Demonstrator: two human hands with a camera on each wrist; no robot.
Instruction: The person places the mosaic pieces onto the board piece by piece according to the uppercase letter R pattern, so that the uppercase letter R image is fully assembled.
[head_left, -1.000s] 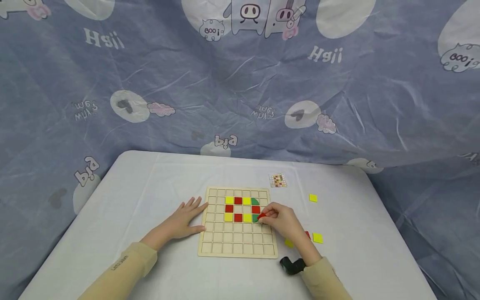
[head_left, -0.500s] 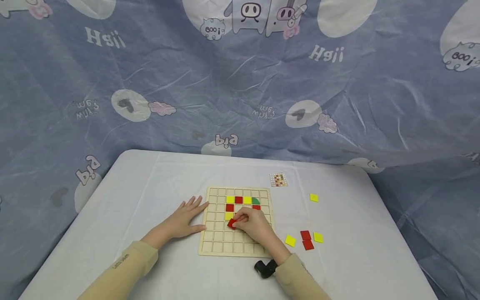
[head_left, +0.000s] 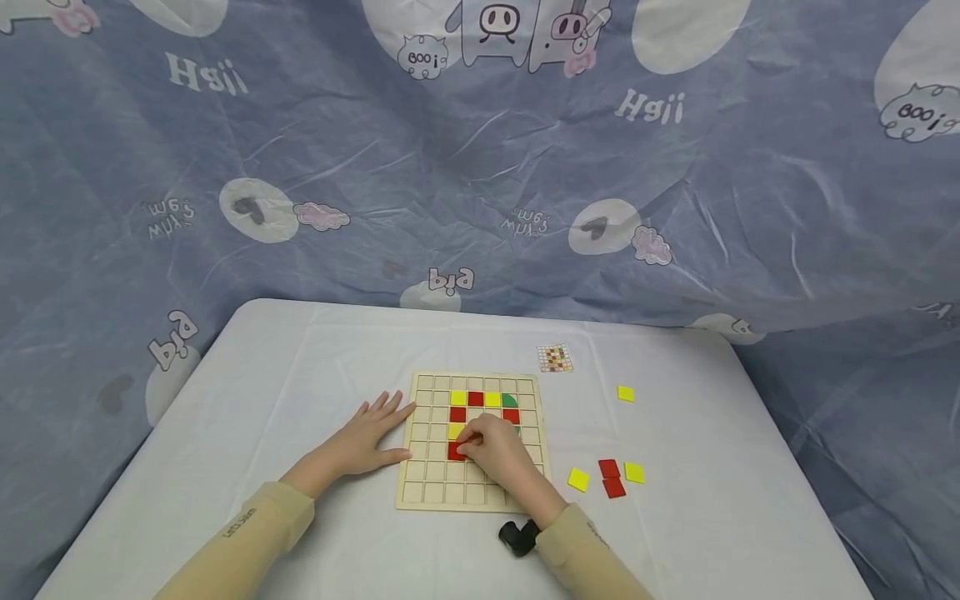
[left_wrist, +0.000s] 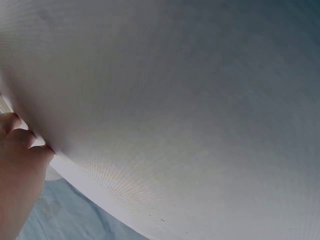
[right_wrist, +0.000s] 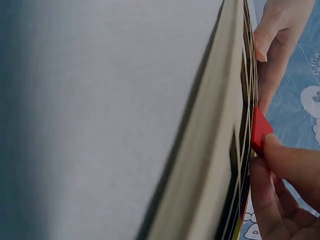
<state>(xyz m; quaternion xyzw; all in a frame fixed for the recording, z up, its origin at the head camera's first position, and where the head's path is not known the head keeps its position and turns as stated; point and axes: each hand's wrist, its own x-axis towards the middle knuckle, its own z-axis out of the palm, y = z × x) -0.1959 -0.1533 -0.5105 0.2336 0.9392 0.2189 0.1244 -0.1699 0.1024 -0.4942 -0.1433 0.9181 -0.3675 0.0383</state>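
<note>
A light wooden grid board (head_left: 431, 492) lies on the white table, with red, yellow and green tiles set in some of its cells. My right hand (head_left: 498, 450) pinches a red square tile (head_left: 454, 452) at a cell just below the left yellow tile (head_left: 456, 431). In the right wrist view that red tile (right_wrist: 260, 131) stands tilted at the board's surface, with my thumb against its edge. My left hand (head_left: 363, 437) rests with spread fingers at the board's left edge, thumb and fingertips touching it. Part of the tile pattern is hidden behind my right hand.
Right of the board lie two red tiles (head_left: 609, 469) side by side, a yellow tile (head_left: 578, 479) and another yellow tile (head_left: 633, 472). Farther back are a yellow tile (head_left: 626, 393) and a small printed pattern card (head_left: 555, 358). A patterned blue cloth (head_left: 465, 167) hangs behind the table.
My right hand has moved left across the board from its right side, carrying the red tile to a cell under the left yellow one. The left hand has stayed at the board's edge.
</note>
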